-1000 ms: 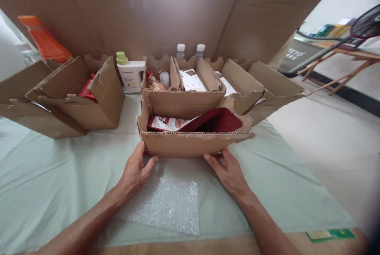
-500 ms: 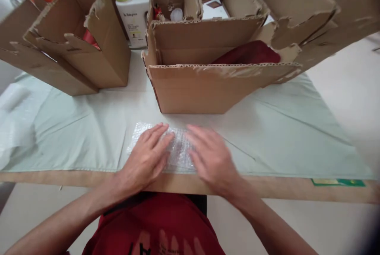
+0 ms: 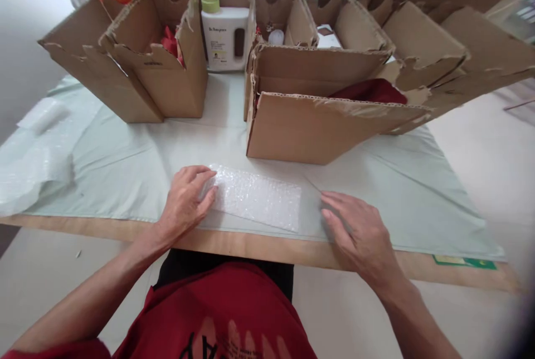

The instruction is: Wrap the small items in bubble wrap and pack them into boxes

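Note:
A flat strip of bubble wrap lies on the pale green cloth in front of me, its right end a little nearer the table edge. The fingertips and thumb of my left hand rest at its left end, apart from each other. To the right of the strip, my right hand hovers at or just over the cloth, thumb and fingers spread and holding nothing. A gap separates it from the strip's right end. Whether the strip wraps anything cannot be made out.
Behind the strip stands a cardboard organizer with dark red cloth inside. Left of it are a white bottle with a green cap and another cardboard box. More bubble wrap lies far left. The table's front edge runs before me.
My hands have moved apart, the left toward the strip's left end and the right off the strip to the right. More of the bubble wrap shows, and the camera view has shifted.

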Available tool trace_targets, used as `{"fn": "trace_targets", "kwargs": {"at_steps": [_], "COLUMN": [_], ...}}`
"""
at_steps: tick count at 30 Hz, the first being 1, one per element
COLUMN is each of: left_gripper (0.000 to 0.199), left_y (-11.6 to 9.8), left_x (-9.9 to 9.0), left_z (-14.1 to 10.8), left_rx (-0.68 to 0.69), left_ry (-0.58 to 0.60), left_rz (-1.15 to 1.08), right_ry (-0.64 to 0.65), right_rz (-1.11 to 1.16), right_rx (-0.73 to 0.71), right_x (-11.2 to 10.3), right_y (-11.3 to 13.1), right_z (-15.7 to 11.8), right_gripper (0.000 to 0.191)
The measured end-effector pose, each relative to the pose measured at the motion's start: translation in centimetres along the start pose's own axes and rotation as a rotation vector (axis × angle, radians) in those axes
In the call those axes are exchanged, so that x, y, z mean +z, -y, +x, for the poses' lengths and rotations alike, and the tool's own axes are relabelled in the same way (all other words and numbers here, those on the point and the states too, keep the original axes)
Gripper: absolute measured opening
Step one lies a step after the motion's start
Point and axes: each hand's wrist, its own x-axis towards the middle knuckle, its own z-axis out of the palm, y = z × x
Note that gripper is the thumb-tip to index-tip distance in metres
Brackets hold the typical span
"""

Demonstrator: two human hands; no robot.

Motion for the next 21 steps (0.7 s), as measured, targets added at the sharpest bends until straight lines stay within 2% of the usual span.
{"fn": "trace_targets", "kwargs": {"at_steps": [3,6,8,11,14,17,19,21], "left_gripper": [0.032,0.024,0.012,0.006,0.026,0.056,0.07,0.076], "left_y": [0.1,-0.4,-0.8,-1.1,-0.6,0.2,0.6,1.0], "left_x": [-0.4,0.2,0.5,-0.1,-1.9,-3.2,-3.1,-2.4], "left_z": [0.2,0.6,0.9,1.1,2.1,4.9,7.0,8.3], "left_rx": [-0.164,-0.262,-0.285,-0.303,-0.315,-0.261,-0.186,-0.129], "left_ry": [0.066,0.162,0.18,0.204,0.239,0.263,0.302,0.321], "left_rz": [0.167,0.139,0.079,0.006,-0.084,-0.118,-0.065,0.004], "right_ry": [0.102,0.152,0.145,0.133,0.176,0.273,0.353,0.407], "right_rz": [-0.013,0.0,0.077,0.262,0.569,0.913,1.051,1.115], "right_rx": [0.023,0.078,0.108,0.21,0.413,0.568,0.648,0.709], "right_x": [2.3,4.4,4.6,3.3,2.0,2.3,3.0,3.6], "right_y": [1.0,1.7,2.3,3.8,6.7,10.0,11.6,12.3], "right_z": [3.2,5.2,5.3,3.9,1.9,0.5,0.3,0.5], "right_gripper": [0.038,0.033,0.025,0.022,0.022,0.051,0.067,0.077]}}
